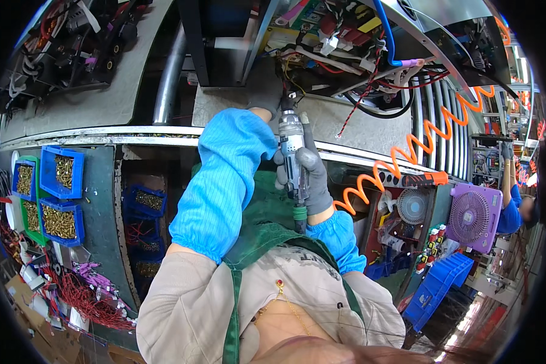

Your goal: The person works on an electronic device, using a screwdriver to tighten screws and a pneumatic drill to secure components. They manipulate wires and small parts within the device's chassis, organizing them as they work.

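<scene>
My right hand (312, 170), in a grey glove, wraps round the body of a power screwdriver (292, 136) with a silver collar and a green rear end. Its forefinger lies stretched along the tool's side. The driver points away from me, its tip at the near edge of an open metal chassis (352, 60) full of wires and boards. My left hand (270, 111) is beside the driver's front end; most of it is out of sight past the blue sleeve, and its fingers do not show clearly.
On the left stand blue bins (62, 223) of brass fasteners, near red wire bundles (91, 297). An orange coiled hose (431, 136) crosses the right side, above an orange-and-black tool (424, 179). Farther right are a purple fan (472, 215), a blue crate (437, 288) and another person's arm (508, 176).
</scene>
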A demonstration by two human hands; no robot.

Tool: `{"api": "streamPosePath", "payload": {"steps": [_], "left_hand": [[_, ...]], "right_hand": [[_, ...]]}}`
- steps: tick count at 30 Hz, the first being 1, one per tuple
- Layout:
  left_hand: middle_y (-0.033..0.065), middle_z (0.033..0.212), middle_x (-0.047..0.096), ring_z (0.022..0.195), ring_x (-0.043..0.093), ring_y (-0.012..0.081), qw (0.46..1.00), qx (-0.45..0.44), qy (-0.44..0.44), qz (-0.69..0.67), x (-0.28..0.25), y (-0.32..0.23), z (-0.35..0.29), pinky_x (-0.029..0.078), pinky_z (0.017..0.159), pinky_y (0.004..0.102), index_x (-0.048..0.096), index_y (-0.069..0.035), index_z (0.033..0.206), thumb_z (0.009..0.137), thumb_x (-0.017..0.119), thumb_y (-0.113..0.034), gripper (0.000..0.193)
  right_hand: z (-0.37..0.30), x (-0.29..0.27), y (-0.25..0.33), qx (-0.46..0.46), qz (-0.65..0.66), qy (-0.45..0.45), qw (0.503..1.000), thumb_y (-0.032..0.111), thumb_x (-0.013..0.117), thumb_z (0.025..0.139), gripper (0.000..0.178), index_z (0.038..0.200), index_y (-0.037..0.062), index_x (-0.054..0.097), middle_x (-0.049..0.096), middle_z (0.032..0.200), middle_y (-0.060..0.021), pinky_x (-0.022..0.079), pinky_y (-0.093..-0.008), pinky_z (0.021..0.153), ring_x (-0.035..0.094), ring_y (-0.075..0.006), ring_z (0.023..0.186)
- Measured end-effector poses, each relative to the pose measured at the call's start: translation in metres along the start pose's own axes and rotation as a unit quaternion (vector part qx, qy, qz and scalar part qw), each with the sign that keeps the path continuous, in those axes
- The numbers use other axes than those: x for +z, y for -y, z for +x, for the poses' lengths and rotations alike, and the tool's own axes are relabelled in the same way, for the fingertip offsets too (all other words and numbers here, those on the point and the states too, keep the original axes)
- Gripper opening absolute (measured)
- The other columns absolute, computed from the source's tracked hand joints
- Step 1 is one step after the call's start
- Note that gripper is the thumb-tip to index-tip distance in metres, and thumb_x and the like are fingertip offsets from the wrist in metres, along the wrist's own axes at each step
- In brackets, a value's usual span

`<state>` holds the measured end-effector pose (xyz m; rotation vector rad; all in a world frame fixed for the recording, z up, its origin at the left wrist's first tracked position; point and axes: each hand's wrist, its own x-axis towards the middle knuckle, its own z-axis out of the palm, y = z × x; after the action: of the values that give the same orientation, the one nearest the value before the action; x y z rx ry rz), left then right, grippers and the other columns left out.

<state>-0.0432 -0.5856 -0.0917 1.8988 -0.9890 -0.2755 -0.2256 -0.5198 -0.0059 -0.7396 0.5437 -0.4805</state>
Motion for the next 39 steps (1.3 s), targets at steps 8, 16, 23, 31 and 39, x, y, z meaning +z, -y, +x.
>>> {"api": "streamPosePath", "payload": {"steps": [8, 16, 23, 31, 39], "left_hand": [[0.0166, 0.087, 0.062, 0.086, 0.062, 0.0330, 0.996, -0.026, 0.008, -0.082, -0.001, -0.002, 0.002, 0.051, 0.071, 0.0419, 0.059, -0.002, 0.088, 0.084, 0.053, -0.023, 0.022], [0.0161, 0.086, 0.062, 0.085, 0.062, 0.0323, 0.970, -0.075, 0.032, -0.229, -0.002, -0.008, 0.005, 0.051, 0.070, 0.0414, 0.059, -0.002, 0.088, 0.085, 0.053, -0.023, 0.022], [0.0156, 0.086, 0.062, 0.085, 0.062, 0.0318, 0.935, -0.115, 0.044, -0.332, -0.003, -0.011, 0.007, 0.052, 0.070, 0.0411, 0.059, -0.002, 0.088, 0.085, 0.053, -0.023, 0.022], [0.0151, 0.085, 0.062, 0.084, 0.062, 0.0311, 0.861, -0.175, 0.051, -0.475, -0.007, -0.013, 0.004, 0.052, 0.069, 0.0406, 0.059, -0.002, 0.088, 0.085, 0.053, -0.024, 0.022], [0.0145, 0.084, 0.062, 0.084, 0.063, 0.0305, 0.737, -0.218, 0.068, -0.637, -0.001, -0.019, 0.012, 0.053, 0.069, 0.0402, 0.059, -0.002, 0.088, 0.085, 0.053, -0.024, 0.022]], "right_hand": [[0.002, -0.004, -0.003, 0.010, 0.063, 0.017, 0.998, 0.028, 0.065, 0.075, 0.092, 0.146, 0.0247, 0.006, 0.056, 0.085, -0.0169, 0.056, -0.0333, 0.044, 0.059, -0.0207, 0.049], [0.002, -0.007, -0.008, -0.009, 0.074, 0.030, 0.997, 0.024, 0.063, 0.077, 0.089, 0.145, 0.0252, 0.005, 0.055, 0.085, -0.0171, 0.056, -0.0333, 0.044, 0.060, -0.0216, 0.051], [0.002, -0.001, -0.011, -0.010, 0.037, 0.006, 0.999, 0.021, 0.062, 0.075, 0.090, 0.146, 0.0230, 0.006, 0.055, 0.084, -0.0158, 0.054, -0.0311, 0.042, 0.058, -0.0210, 0.049], [0.006, -0.002, -0.018, -0.018, 0.105, 0.039, 0.993, 0.029, 0.063, 0.076, 0.089, 0.145, 0.0250, 0.007, 0.055, 0.084, -0.0142, 0.055, -0.0313, 0.043, 0.058, -0.0191, 0.050], [0.003, 0.003, -0.009, -0.013, 0.026, 0.008, 1.000, 0.020, 0.060, 0.078, 0.086, 0.146, 0.0247, 0.007, 0.055, 0.083, -0.0141, 0.053, -0.0303, 0.041, 0.057, -0.0190, 0.049]]}}
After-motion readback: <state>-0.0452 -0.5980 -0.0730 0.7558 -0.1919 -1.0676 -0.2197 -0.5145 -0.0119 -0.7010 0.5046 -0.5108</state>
